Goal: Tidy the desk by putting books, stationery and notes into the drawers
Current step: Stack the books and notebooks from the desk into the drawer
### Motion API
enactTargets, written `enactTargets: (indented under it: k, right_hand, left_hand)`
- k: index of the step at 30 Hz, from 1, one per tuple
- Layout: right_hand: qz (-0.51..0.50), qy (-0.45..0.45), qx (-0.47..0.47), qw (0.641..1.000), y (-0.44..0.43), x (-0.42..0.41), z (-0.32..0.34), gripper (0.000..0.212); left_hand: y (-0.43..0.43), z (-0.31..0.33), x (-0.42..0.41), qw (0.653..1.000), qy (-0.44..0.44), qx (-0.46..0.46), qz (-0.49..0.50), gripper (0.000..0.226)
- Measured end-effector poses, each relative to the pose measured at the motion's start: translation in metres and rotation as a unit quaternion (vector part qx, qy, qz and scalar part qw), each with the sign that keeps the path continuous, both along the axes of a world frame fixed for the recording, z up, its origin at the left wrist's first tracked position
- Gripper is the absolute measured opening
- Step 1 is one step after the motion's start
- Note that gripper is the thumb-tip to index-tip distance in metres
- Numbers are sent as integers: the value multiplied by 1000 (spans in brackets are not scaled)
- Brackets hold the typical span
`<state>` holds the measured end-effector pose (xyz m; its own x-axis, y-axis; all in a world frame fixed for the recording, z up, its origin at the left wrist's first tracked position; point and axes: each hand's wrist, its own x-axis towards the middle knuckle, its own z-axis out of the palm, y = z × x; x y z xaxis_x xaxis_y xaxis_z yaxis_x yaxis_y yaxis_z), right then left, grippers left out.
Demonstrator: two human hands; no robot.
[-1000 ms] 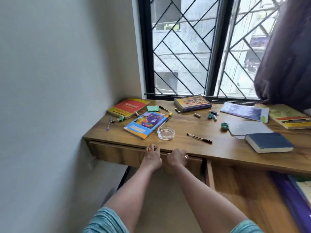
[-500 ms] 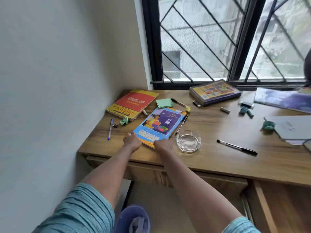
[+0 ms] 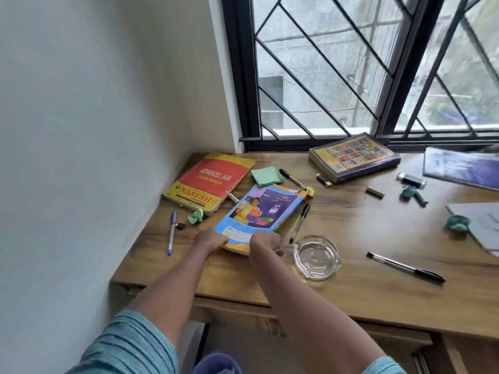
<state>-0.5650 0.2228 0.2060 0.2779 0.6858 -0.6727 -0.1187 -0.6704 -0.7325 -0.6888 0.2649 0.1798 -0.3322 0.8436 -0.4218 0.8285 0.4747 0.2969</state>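
Now, L hand (image 3: 213,240) & R hand (image 3: 266,242) gripping notebook (image 3: 263,209) near edge, on desk (image 3: 351,225)

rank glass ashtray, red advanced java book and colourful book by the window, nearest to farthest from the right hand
From the right hand, gripping the blue notebook:
1. Glass ashtray, just right of it.
2. Red Advanced Java book, back left by the wall.
3. Colourful book, far back by the window.

The thin blue-and-purple softcover notebook (image 3: 260,211) lies face up, slanting rightward away from the fingers (image 3: 224,239); left hand (image 3: 213,238) and right hand (image 3: 266,242) grip its near edge.
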Motion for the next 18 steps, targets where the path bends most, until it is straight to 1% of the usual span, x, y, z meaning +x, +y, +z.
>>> enactTargets:
  k: [2,4,5,6,7,8,9,10,11,12,13,15,16,17,18]
  right_hand:
    - [-49,-49,19,997,0,6,16,39]
    - [-88,-44,66,993,-5,10,38,30]
    - [-99,-40,93,990,-11,10,49,28]
    - [-101,-53,115,987,-17,10,58,26]
    - [-81,-65,132,986,-23,9,66,25]
    - [-70,-89,148,982,-32,8,74,25]
    - [-62,-110,167,978,-41,6,81,24]
    - [-50,-128,196,971,-53,4,88,22]
    - [-37,-149,229,961,-65,1,92,20]
    - [-19,-185,254,949,-78,-3,96,18]
    - [-1,-226,279,933,-95,-7,100,17]
    - [57,-325,316,890,-128,-10,102,22]
    - [85,-381,324,861,-144,-9,102,28]
    - [112,-433,337,829,-157,-7,100,33]
    - [132,-470,364,793,-172,-3,98,33]
  left_hand:
    - [-4,4,5,1000,0,-2,-6,73]
    - [-12,17,11,999,17,24,-23,70]
    - [-15,25,13,998,24,48,-45,64]
    - [-20,37,17,995,14,80,-62,57]
    - [-24,48,20,990,-13,117,-78,50]
    - [-29,61,23,982,-76,151,-82,46]
    - [-36,75,26,968,-163,174,-71,44]
    - [-44,89,30,945,-268,181,-49,47]
    - [-53,105,34,914,-359,184,-37,55]
    - [-61,119,38,887,-429,170,-29,61]
    - [-73,133,42,867,-472,157,-28,62]
    - [-96,152,48,863,-480,152,-50,54]
    - [-109,158,50,864,-472,167,-55,47]
    - [-118,160,52,859,-472,189,-54,40]
    - [-129,159,53,851,-478,215,-41,33]
